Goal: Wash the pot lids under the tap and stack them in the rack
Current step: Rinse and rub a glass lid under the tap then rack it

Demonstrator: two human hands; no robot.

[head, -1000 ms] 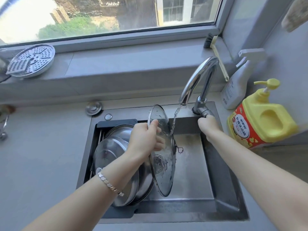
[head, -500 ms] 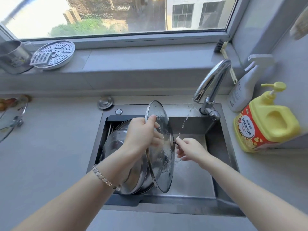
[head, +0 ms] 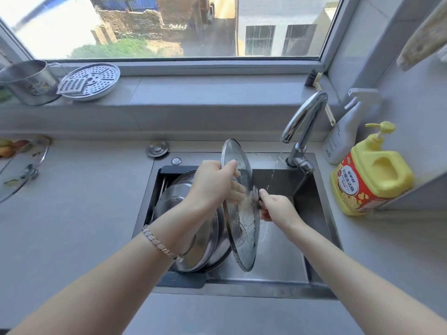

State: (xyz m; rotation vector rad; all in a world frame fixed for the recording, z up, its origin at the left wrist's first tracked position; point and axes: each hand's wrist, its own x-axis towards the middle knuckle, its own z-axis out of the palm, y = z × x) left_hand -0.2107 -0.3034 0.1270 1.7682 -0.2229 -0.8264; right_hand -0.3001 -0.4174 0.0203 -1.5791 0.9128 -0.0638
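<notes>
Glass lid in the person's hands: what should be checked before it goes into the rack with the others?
1. Left hand grips the glass lid at its top rim: ok.
2. Right hand holds the lid's knob: ok.
3. Tap shut off: cannot tell; only a few drops fall below the spout.
4. Lid rinsed clean: cannot tell; it is wet and streaked.
5. Steel lids stand on edge in the rack: ok.
6. Free slot beside them: cannot tell; the lids hide the rack's bars.
</notes>
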